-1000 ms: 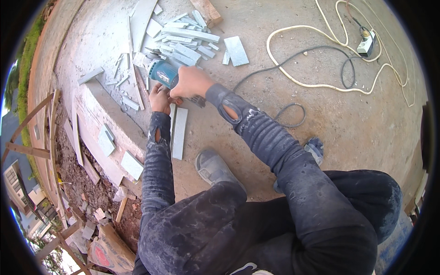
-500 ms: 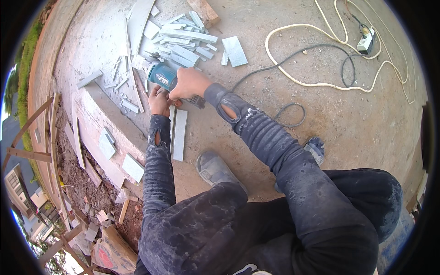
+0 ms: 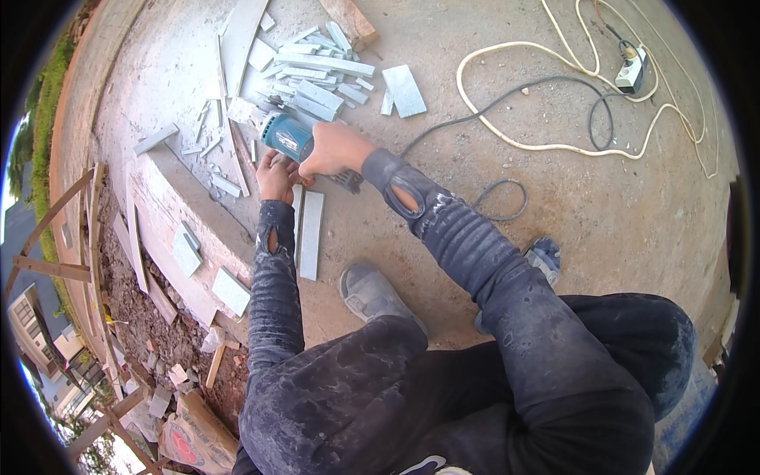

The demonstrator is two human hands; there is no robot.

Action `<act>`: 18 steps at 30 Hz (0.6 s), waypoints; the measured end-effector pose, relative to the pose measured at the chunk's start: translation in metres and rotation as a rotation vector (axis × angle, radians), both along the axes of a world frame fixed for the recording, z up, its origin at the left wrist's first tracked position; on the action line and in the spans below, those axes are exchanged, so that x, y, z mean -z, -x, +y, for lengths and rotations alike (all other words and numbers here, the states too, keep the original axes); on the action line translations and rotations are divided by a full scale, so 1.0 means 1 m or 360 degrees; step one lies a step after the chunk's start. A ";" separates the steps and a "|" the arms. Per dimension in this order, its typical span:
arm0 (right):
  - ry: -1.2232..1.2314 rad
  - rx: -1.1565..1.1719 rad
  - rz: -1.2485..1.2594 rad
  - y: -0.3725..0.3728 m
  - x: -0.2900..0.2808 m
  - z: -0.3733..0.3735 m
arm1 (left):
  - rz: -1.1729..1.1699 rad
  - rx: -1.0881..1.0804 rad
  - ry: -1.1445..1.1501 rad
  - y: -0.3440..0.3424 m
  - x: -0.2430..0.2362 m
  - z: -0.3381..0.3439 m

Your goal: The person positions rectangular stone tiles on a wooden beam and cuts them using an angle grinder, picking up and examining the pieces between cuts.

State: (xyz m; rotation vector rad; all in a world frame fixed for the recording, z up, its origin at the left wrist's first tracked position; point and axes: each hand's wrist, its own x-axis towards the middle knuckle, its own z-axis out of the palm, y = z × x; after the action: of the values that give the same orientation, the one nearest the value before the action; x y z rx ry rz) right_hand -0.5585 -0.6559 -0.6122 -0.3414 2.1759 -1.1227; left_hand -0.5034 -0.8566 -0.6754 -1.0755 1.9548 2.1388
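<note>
Still right hand [image 3: 336, 149] fingers clamp blue grinder [image 3: 286, 134] | left hand [image 3: 275, 176] fingers pressing tile strip [image 3: 310, 235] | unchanged

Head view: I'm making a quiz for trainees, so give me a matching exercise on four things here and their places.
Things:
1. blue grinder
2. long grey tile strip
3. white plug box
4. pile of cut tile pieces

Places:
A. far right, amid the cords
B. under the right hand
C. beyond the grinder
D. on the floor below the left hand

Pairs: 1-B, 2-D, 3-A, 4-C
</note>
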 end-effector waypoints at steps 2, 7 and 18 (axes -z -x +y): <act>0.0017 0.0026 0.0004 -0.002 0.005 0.003 | -0.0020 0.0010 0.0005 0.001 0.000 0.003; 0.0064 0.0041 0.0032 -0.009 0.004 0.008 | -0.0018 0.0003 0.0014 -0.001 -0.005 0.006; 0.0059 -0.0030 -0.0088 -0.023 0.000 0.031 | -0.0007 0.0002 -0.0014 -0.001 -0.011 0.009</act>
State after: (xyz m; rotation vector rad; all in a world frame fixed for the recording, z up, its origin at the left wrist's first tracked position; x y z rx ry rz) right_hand -0.5353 -0.6250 -0.6118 -0.3426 2.1019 -1.1496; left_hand -0.5023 -0.8477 -0.6642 -1.0763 1.9415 2.1406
